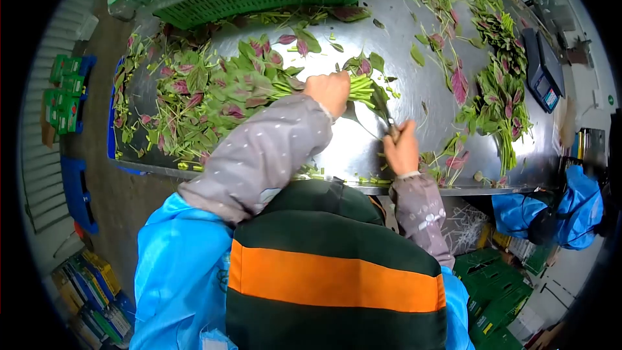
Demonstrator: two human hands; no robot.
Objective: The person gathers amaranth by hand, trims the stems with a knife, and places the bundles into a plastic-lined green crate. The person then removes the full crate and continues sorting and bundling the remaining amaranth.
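Observation:
My left hand [329,93] is closed around a bunch of red-and-green leafy greens [249,81], which looks like amaranth. Its leaves fan out to the left over the metal table, and the pale green stem ends [360,89] stick out on the right of my fist. In my right hand [402,149] is the handle of a knife [390,123]; the dark blade points up and away, right beside the stem ends. Short cut stem pieces [316,172] lie along the near edge of the metal table [350,152].
Loose leaves and stems [184,100] cover the table's left side. At the back stands a green crate [265,0] with clear plastic over it. Bundled greens [502,94] line the right side, beside a dark scale [543,68]. Green crates [495,291] are stacked at lower right.

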